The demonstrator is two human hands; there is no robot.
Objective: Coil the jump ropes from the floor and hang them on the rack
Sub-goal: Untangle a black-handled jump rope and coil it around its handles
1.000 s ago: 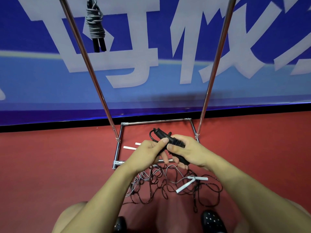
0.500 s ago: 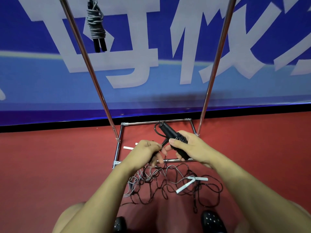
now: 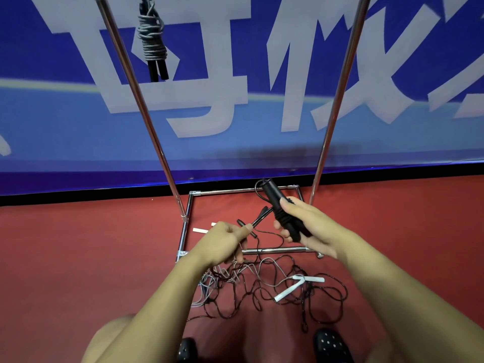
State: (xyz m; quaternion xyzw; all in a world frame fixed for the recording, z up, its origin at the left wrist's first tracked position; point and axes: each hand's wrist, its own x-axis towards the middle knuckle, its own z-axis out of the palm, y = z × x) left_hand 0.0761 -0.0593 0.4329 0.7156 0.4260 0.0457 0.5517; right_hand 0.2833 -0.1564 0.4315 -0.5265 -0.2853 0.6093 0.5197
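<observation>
While right hand [image 3: 311, 226] holds black handles [image 3: 281, 210], left hand [image 3: 222, 244] pinches cord [image 3: 259, 220].

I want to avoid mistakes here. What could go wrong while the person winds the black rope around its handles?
1. The black cord held by the left hand runs down into the tangled pile; pulling may tighten knots or drag other ropes.
2. The right hand grips the black handles over only a few wraps, which may slip loose.
</observation>
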